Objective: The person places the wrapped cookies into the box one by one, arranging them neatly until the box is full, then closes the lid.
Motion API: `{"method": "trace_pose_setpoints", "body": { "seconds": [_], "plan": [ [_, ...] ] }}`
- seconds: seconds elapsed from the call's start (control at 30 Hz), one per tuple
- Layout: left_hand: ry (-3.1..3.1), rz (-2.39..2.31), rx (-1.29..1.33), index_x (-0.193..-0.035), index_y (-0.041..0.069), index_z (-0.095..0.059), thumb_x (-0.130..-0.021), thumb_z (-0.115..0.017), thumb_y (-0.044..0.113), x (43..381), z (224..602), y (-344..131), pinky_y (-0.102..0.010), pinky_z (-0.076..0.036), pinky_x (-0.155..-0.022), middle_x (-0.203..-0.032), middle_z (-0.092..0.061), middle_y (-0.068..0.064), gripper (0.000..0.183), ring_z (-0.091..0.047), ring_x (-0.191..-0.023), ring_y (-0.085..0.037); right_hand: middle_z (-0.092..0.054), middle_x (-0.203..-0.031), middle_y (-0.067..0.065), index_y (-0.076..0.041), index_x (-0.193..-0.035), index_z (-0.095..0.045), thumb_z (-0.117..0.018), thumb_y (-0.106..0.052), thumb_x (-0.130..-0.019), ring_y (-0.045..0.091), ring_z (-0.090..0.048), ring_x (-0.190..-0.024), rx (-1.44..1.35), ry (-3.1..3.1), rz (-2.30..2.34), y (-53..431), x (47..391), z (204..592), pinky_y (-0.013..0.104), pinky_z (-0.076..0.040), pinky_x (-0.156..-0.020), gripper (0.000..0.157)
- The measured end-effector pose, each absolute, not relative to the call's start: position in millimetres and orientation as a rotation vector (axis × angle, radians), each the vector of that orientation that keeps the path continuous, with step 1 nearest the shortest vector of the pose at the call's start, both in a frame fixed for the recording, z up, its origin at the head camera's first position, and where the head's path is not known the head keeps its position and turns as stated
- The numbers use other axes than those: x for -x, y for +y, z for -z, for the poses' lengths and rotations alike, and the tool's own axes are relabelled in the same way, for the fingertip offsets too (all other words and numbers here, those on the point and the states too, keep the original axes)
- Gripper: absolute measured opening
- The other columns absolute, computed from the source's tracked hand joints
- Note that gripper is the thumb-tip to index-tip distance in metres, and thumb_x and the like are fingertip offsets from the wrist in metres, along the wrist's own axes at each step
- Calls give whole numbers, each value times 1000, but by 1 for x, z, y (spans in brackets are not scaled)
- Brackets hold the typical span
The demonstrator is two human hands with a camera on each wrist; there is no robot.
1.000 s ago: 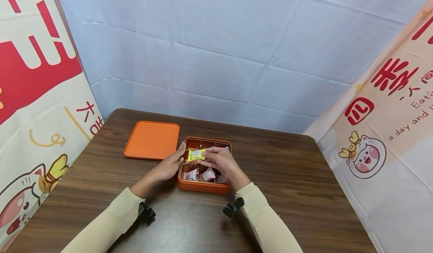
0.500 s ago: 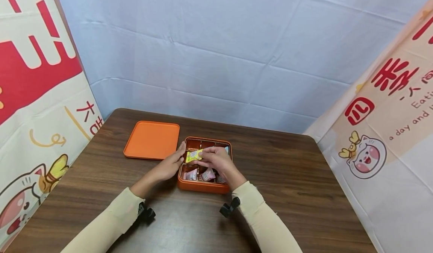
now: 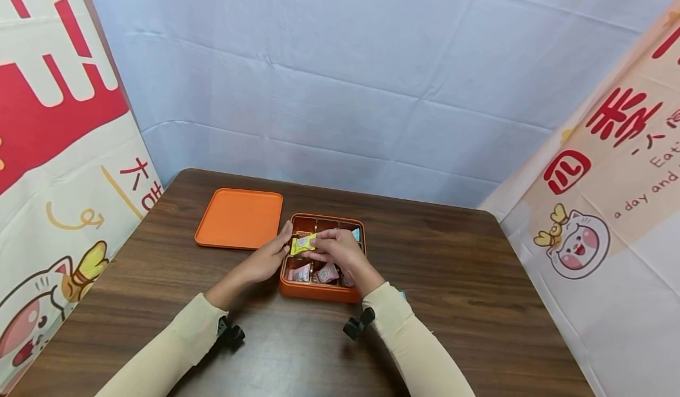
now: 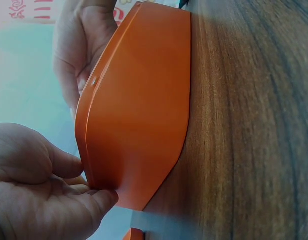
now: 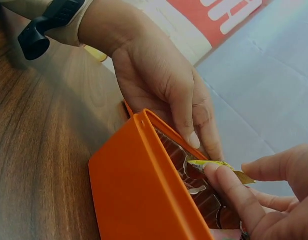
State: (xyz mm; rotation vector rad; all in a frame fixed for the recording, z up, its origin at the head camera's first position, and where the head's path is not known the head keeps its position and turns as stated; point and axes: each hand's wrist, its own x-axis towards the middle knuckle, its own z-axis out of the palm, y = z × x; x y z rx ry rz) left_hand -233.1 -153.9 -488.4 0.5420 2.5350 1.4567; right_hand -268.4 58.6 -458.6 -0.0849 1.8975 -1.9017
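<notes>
An orange box [image 3: 319, 292] with a divided insert stands uncovered on the table. My left hand [image 3: 269, 258] holds its left rim, thumb at the inner side and fingers along the outer wall. Over the left part of the compartments, my right hand [image 3: 340, 251] pinches a yellow wrapped candy [image 3: 303, 244] between thumb and fingers; the right wrist view shows this candy [image 5: 214, 163] just above the rim. Pink wrapped candies [image 3: 326, 273] lie in the front compartments. A light blue wrapper [image 3: 356, 234] shows at the back right. My right hand hides several compartments.
The flat orange lid [image 3: 241, 218] lies on the brown wooden table [image 3: 451, 267], left of the box. A small light blue thing [image 3: 402, 295] peeks out beside my right sleeve. A pale cloth [image 3: 319, 90] hangs behind the table, with printed cloths at both sides.
My right hand has shifted slightly left with the yellow candy, more of the light blue wrapper at the back right now shows. My left hand has stayed on the rim.
</notes>
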Motion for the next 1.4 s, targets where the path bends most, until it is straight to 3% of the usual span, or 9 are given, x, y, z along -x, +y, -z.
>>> {"method": "trace_pose_setpoints", "body": {
  "seconds": [0.67, 1.4],
  "plan": [
    [2545, -1452, -536, -160, -5, -6, -110, -34, 4, 234, 488, -153, -56, -9, -121, -168, 4, -21, 58, -1, -154, -38, -71, -109, 24, 9, -122, -67, -62, -3, -100, 26, -76, -87, 76, 1911, 1866, 60, 270, 456, 32, -60, -79, 25],
    [2549, -1453, -532, -159, -6, -5, -110, -34, 3, 234, 488, -153, -56, -8, -122, -167, 4, -21, 58, 0, -154, -39, -66, -118, 33, 10, -127, -64, -64, -9, -101, 27, -76, -90, 107, 1945, 1905, 81, 259, 456, 36, -60, -82, 32]
  ]
}}
